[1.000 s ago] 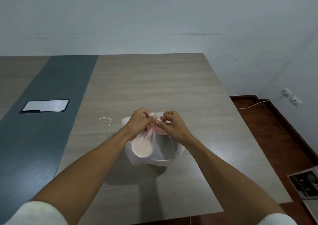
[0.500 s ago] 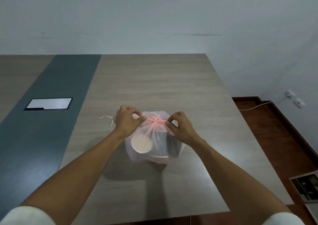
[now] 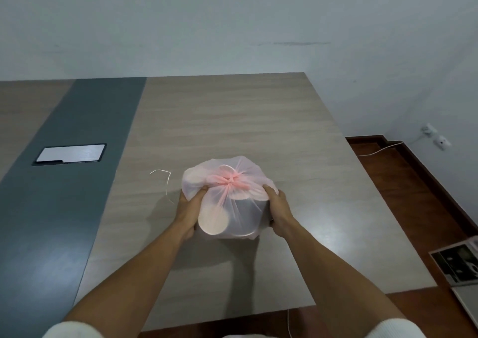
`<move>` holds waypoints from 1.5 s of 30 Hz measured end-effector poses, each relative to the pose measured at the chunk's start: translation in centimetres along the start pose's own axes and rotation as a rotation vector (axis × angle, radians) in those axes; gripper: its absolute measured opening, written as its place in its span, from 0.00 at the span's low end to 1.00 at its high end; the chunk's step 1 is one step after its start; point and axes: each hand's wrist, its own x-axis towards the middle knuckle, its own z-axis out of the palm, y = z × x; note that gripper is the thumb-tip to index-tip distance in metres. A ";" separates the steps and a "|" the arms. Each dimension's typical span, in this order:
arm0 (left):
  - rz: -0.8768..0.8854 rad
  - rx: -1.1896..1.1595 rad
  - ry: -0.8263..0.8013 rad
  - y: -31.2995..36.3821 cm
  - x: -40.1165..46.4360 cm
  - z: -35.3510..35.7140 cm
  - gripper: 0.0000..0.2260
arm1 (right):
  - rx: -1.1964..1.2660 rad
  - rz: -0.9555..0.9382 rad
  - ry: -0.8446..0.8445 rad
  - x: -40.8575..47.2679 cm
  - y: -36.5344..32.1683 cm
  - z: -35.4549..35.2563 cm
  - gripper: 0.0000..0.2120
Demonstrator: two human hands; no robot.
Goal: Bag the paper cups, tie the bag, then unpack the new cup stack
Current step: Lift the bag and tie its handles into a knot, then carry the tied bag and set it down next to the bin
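Observation:
A thin pinkish plastic bag sits on the wooden table, its top closed with a pink knot. White paper cups show through the film, one cup bottom facing me. My left hand grips the bag's left side and my right hand grips its right side. Whether the bag rests on the table or is lifted slightly, I cannot tell.
A thin white string lies on the table just left of the bag. A dark grey strip with a metal cover plate runs along the left. The table's right edge drops to a dark wood floor with a cable and a box.
Both hands left the knot and dropped to the bag's sides, now clasping it. The knot stands finished on top.

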 end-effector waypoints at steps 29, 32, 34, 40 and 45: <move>0.132 0.017 -0.506 9.2 -6.8 28.1 0.28 | 0.209 -0.496 0.562 -13.0 -5.2 -25.7 0.37; 0.118 0.039 -0.562 8.5 -10.0 35.0 0.29 | 0.230 -0.509 0.605 -14.3 -5.0 -32.7 0.36; 0.102 0.059 -0.593 7.6 -12.1 39.9 0.29 | 0.218 -0.517 0.648 -15.2 -4.5 -37.7 0.36; 0.077 0.066 -0.710 4.6 -18.0 52.7 0.30 | 0.210 -0.489 0.796 -18.1 -2.8 -50.8 0.41; 0.146 0.106 -0.828 2.9 -20.2 61.6 0.28 | 0.248 -0.480 0.890 -19.3 -1.7 -58.8 0.41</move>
